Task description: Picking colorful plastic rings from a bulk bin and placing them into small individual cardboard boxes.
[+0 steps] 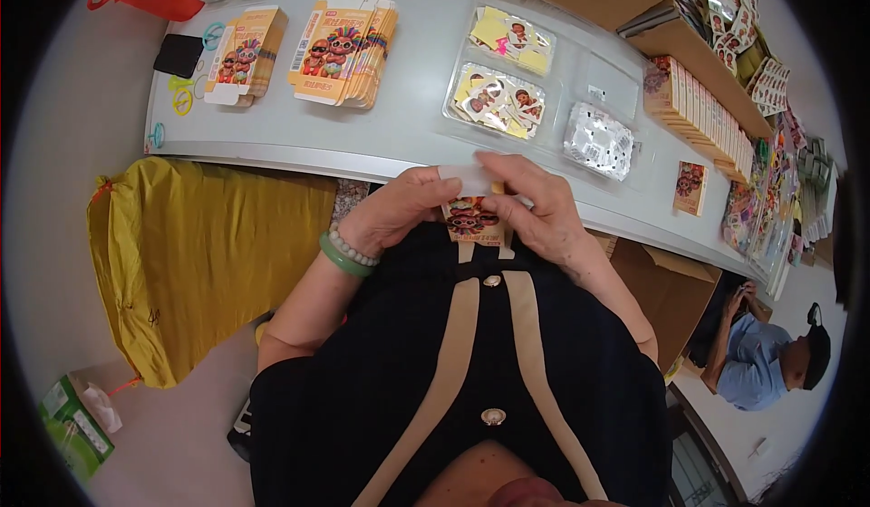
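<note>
Close to my body, at the table's front edge, both hands hold a small orange carton (475, 221) printed with colourful cartoon figures. My left hand (399, 206), with a green bangle and a beaded bracelet at the wrist, grips its left side. Fingers and thumb of my right hand (541, 206) are bent round its right side. A pale white piece (467, 179) shows at the carton's top between my fingers; whether it is a flap or a separate sheet I cannot tell. Beyond my hands, clear plastic trays (450, 119) hold cut stickers, beside a silvery packet (599, 142).
Two stacks of flat orange cartons, one larger (340, 54) and one smaller (243, 58), lie on the table (399, 135). At right stand a row of filled cartons (698, 113) and a single carton (691, 188). A yellow sack (208, 253) hangs left. Someone in blue (752, 357) sits right.
</note>
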The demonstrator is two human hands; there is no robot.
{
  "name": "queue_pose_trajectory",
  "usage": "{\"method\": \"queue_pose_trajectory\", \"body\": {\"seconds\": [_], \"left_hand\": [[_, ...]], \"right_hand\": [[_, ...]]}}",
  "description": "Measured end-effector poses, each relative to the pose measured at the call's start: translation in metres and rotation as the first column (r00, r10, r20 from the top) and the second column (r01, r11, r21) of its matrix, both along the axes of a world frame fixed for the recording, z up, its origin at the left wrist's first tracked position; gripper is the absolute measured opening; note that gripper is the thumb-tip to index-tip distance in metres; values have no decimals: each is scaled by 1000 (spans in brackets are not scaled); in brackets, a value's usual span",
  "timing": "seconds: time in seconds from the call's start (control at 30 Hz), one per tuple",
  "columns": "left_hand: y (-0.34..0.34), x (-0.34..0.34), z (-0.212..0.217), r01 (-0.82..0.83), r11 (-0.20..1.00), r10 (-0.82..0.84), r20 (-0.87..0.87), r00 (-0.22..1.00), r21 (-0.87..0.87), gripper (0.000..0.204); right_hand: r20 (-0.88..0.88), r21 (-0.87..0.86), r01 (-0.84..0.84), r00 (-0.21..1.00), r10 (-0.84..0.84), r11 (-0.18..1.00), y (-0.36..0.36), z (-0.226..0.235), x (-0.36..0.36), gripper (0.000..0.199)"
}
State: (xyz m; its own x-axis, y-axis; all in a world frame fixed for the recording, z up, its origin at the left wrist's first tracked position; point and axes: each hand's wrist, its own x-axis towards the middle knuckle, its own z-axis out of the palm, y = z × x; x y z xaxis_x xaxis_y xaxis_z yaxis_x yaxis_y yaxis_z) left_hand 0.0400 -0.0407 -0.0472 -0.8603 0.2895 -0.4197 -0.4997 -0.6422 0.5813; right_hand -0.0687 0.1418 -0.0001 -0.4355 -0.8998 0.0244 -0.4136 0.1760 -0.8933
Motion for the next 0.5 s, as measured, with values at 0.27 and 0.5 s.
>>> {"method": "queue_pose_trajectory", "body": {"seconds": [0.27, 0.5], "left_hand": [[1, -4, 4, -71, 977, 31, -195, 980, -201, 49], [-3, -10, 12, -142, 751, -113, -337, 935, -645, 21]], "right_hand": [[-52, 12, 21, 998, -20, 1000, -1, -3, -1, 19], [205, 54, 77, 975, -86, 996, -5, -6, -8, 14]]}}
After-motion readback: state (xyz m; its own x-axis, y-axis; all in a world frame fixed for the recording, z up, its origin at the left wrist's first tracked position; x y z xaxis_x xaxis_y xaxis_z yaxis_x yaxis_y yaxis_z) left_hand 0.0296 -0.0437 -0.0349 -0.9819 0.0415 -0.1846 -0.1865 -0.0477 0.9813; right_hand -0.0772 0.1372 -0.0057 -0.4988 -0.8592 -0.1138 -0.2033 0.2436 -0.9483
